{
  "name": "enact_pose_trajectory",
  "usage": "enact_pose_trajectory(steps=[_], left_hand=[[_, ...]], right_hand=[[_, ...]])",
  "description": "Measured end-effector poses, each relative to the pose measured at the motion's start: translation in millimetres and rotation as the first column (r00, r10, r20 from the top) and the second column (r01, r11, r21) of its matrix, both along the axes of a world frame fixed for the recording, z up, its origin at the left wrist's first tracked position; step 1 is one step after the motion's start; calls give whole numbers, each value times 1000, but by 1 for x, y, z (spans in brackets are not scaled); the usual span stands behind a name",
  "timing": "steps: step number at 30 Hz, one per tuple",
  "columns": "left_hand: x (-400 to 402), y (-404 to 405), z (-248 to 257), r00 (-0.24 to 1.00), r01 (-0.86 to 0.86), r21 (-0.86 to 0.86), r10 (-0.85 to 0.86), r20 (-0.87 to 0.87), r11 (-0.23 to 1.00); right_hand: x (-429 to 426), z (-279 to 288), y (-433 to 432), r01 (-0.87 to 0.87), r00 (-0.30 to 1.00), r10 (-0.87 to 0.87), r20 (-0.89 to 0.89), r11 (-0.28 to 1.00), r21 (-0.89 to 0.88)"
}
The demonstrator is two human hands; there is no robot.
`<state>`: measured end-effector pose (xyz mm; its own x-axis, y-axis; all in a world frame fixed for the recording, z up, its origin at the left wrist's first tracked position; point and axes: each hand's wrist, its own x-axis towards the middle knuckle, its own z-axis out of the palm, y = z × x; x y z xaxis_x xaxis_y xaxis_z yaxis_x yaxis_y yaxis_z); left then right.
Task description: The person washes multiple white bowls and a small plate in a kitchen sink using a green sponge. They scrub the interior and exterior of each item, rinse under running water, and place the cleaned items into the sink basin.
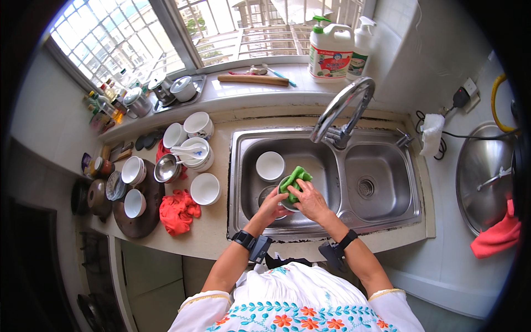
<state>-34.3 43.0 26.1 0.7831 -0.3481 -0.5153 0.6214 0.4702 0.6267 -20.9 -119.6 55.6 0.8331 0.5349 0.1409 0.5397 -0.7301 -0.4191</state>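
Over the left basin of a stainless steel double sink (319,186), my left hand (269,206) grips a bowl (289,206) by its side. Bunched against the inside of that bowl is a green cloth (295,178), held under the fingers of my right hand (309,199). The cloth covers much of the bowl's inside. A white bowl (270,166) stands in the same basin, just beyond my left hand. Another round dish lies partly hidden beneath my hands. Above the basins arches a chrome faucet (346,112); no stream of water shows under its spout.
Left of the sink are stacked white bowls (198,124), a bowl with ceramic spoons (195,150), a metal bowl (166,167) and a red cloth (179,211). A round dark board (139,216) carries more bowls. A detergent jug (330,54) and a wooden rolling pin (253,79) occupy the windowsill.
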Motion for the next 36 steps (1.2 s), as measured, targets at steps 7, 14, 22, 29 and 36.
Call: enact_pose_trajectory(steps=[7, 14, 22, 29, 36], left_hand=[[6, -11, -6, 997, -76, 31, 76, -19, 997], [9, -29, -20, 990, -129, 0, 129, -49, 992], [14, -38, -29, 972, -227, -45, 223, -72, 973], [19, -32, -35, 979, -194, 7, 194, -66, 981], [23, -27, -48, 987, -153, 172, 143, 71, 973]], right_hand=[[23, -20, 9, 54, 927, -52, -372, 999, -7], [48, -56, 12, 529, 498, 147, -855, 730, 433], [53, -61, 22, 330, 882, -238, -406, 928, 175], [55, -36, 13, 258, 665, 121, -737, 889, 379], [41, -18, -2, -200, 964, 115, -238, 907, -370]])
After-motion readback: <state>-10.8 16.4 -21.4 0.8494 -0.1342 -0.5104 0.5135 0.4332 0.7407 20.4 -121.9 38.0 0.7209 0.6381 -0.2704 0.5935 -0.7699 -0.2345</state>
